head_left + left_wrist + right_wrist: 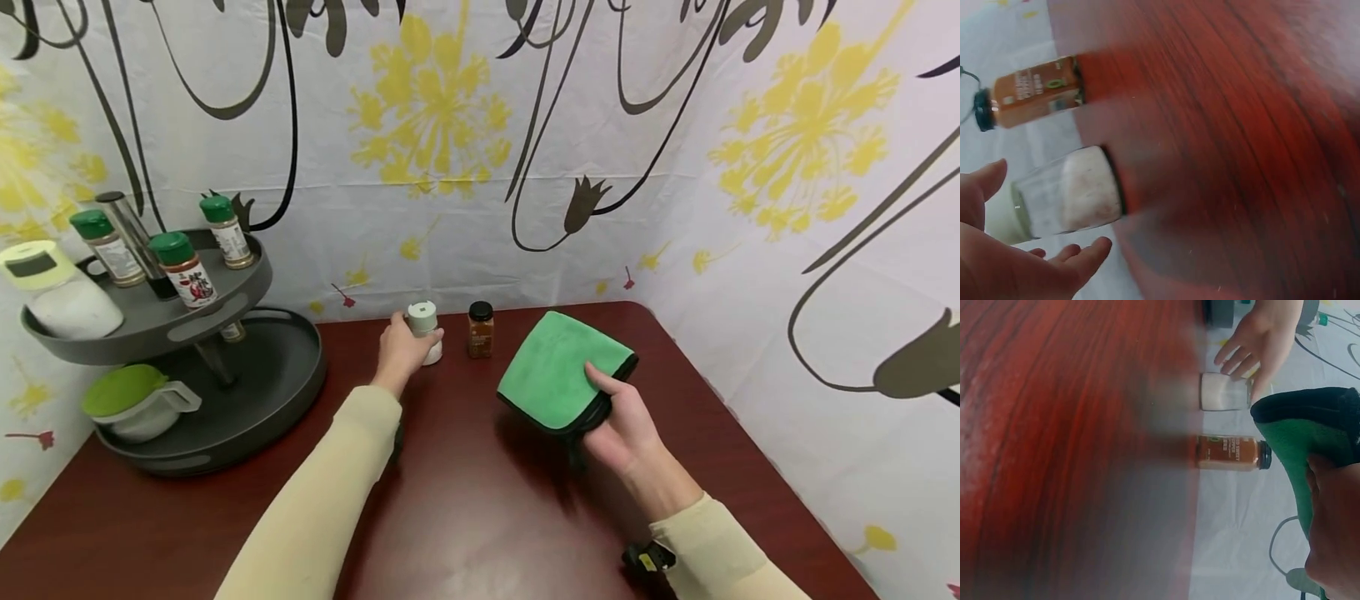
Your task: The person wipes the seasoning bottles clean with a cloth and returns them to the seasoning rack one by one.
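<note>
A clear jar with a pale green lid and white contents (pixel 432 354) (pixel 1088 190) (pixel 1216 392) stands toward the table's back edge. My left hand (pixel 401 350) (pixel 1016 262) (pixel 1263 340) is around its upper part, fingers extended and spread; the left wrist view shows a gap between thumb and jar, and contact by the other fingers is unclear. Folded green cloth with black edging (pixel 558 371) (pixel 1291 440) is held above the table by my right hand (pixel 630 429) (pixel 1338 528), thumb on top and the other fingers underneath, partly hidden.
Right of the white jar stands a brown spice jar with a black lid (pixel 481 332) (pixel 1038 94) (pixel 1229 452). A grey two-tier rack (pixel 296 392) at the left bears several green-capped bottles, a pepper mill, a white container and a green-lidded bowl. Patterned sheeting (pixel 465 242) rises behind the table.
</note>
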Motion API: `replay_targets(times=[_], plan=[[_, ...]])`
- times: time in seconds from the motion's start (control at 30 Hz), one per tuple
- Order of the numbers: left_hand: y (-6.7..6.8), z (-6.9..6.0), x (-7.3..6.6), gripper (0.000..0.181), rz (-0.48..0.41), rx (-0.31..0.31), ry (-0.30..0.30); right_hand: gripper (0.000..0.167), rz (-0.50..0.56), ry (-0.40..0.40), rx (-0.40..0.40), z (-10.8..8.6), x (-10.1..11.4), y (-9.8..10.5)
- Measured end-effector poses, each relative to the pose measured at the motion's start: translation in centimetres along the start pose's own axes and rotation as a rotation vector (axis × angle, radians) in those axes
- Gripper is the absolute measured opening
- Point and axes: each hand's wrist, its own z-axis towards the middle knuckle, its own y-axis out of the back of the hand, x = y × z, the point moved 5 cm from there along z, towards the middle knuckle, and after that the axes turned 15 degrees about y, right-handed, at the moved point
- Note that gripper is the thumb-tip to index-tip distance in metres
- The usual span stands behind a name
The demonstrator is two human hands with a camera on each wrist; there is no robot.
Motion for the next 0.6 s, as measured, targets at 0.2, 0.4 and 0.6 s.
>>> replay_targets(times=[0.2,0.4,0.6], plan=[[-0.6,1.0,0.4,0.086,-0.081,-0.022,0.011,0.047,-0.025,0.005,-0.004,0.1,-0.1,-0.3],[-0.9,1.3,1.0,0.075,-0.108,-0.035,0.011,0.047,-0.043,0.002,-0.017,0.1,0.0,-0.4],[-1.5,0.9,0.8,0.072,-0.055,-0.045,0.005,0.047,-0.042,0.000,-0.017,0.1,0.0,-0.2]])
